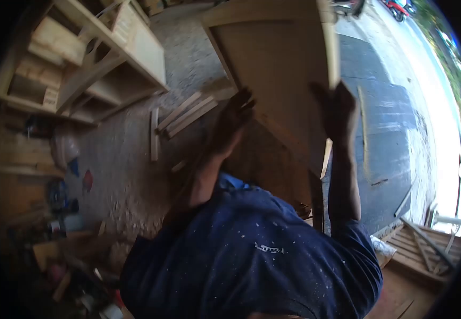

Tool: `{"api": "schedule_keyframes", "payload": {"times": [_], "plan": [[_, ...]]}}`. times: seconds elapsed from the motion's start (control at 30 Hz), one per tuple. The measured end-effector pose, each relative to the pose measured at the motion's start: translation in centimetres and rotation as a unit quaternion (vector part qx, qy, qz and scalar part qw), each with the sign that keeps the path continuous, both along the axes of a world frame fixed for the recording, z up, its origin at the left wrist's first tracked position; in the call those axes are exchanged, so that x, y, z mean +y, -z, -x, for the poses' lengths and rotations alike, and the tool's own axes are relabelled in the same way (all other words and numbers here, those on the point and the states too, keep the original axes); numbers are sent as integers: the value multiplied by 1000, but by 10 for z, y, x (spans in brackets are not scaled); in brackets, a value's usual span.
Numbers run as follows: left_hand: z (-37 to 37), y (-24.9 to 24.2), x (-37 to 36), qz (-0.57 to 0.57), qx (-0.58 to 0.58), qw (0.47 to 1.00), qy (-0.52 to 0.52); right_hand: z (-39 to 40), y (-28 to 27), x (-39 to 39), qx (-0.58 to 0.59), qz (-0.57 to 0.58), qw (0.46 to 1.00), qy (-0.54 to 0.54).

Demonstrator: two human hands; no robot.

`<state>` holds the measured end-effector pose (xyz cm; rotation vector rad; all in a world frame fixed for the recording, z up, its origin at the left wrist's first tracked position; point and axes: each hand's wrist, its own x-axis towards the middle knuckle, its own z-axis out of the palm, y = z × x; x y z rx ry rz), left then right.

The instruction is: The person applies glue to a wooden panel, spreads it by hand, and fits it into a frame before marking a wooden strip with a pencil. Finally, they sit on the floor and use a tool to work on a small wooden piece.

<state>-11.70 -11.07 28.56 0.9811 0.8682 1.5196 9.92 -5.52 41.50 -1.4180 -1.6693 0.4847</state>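
Spreading across the nearest part of the view, a dark blue shirt (252,239) with pale specks is being worn. Beside the left edge of a framed wooden panel (278,64), the left hand (235,114) is being held open, fingers loosely apart, with nothing visibly being grasped. By the panel's right edge, the right hand (339,114) is being raised with thumb and fingers apart; whether the wood is being gripped cannot be told in the dimness. The panel is being seen at a slant, between the hands and reaching beyond them. Left of it, loose wooden strips (190,116) are being supported by the floor (116,133); farther left, an open wooden cabinet (100,80) is being shown. Right of the panel, a dark sheet (392,133) is being lit by daylight, and beyond its far edge a red vehicle (395,9) is being partly cut off.
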Motion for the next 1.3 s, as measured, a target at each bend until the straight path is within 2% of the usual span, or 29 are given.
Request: {"api": "schedule_keyframes", "payload": {"times": [0.03, 0.07, 0.1, 0.13, 0.17, 0.23, 0.27, 0.3, 0.33, 0.37, 0.43, 0.5, 0.53, 0.57, 0.6, 0.63, 0.67, 0.7, 0.73, 0.77, 0.83, 0.87, 0.93, 1.07, 1.13, 1.17, 1.2, 1.23, 1.3], "plan": [[-10, -20, -6, 9, 3, 1000, -20, 25, 10, -8, -53, 56, 996, -38], [-15, -34, -10, -13, -13, 995, -93, 54, 38, -13, -65, -43, 991, -105], [-3, -48, -18, 25, 63, 986, -153, 71, 70, -9, -55, -178, 952, -243], [9, -62, -27, 72, 136, 966, -207, 103, 86, -29, -73, -218, 936, -266], [22, -56, -34, 184, -46, 941, -281, 122, 104, -45, -110, -125, 936, -311], [72, 22, -59, 178, -169, 915, -321, 157, 132, -67, -180, -131, 892, -393], [92, 73, -91, 224, -161, 900, -336, 169, 151, -78, -202, -143, 859, -448], [102, 87, -117, 250, -218, 881, -336, 176, 168, -90, -221, -154, 821, -504], [112, 100, -143, 274, -276, 857, -339, 172, 173, -105, -215, -87, 801, -552], [117, 103, -166, 286, -279, 841, -365, 164, 162, -114, -177, 11, 786, -592], [119, 110, -207, 208, -283, 821, -450, 141, 180, -112, -229, 12, 759, -609], [132, 134, -255, 197, -304, 805, -470, 124, 196, -91, -192, 92, 830, -515], [139, 173, -292, 207, -179, 844, -462, 116, 208, -75, -173, 93, 844, -500], [136, 170, -304, 206, 21, 877, -433, 106, 225, -53, -159, 92, 861, -474], [133, 168, -315, 188, 217, 861, -421, 95, 246, -29, -188, 152, 878, -412], [138, 157, -310, 188, 203, 866, -416, 83, 270, -7, -213, 205, 891, -346], [145, 149, -307, 193, -88, 854, -476, 75, 288, 13, -224, 204, 890, -341], [151, 147, -305, 182, -370, 765, -495, 70, 304, 31, -197, 311, 869, -331], [155, 149, -305, 180, -377, 764, -493, 68, 313, 39, -166, 414, 837, -315], [159, 150, -307, 164, -377, 758, -506, 73, 319, 37, -171, 412, 837, -316], [161, 148, -315, 150, -377, 748, -525, 86, 328, 25, 82, 585, 745, -308], [164, 147, -317, 144, -382, 740, -535, 105, 318, 18, 78, 584, 746, -310], [168, 143, -318, 132, -390, 728, -549, 156, 291, 5, 14, 700, 653, -288], [160, 139, -329, 107, -394, 698, -588, 191, 336, -3, 85, 696, 629, -336], [155, 153, -338, 97, -386, 690, -605, 209, 338, -11, 32, 690, 666, -282], [153, 162, -342, 118, -301, 721, -613, 216, 336, -11, 26, 690, 664, -287], [148, 171, -346, 140, -213, 745, -616, 221, 335, -10, 0, 652, 697, -298], [147, 167, -341, 141, -216, 737, -625, 225, 333, -7, -27, 614, 725, -311], [149, 150, -334, 61, -438, 649, -619, 233, 333, 5, -23, 614, 714, -336]]}}
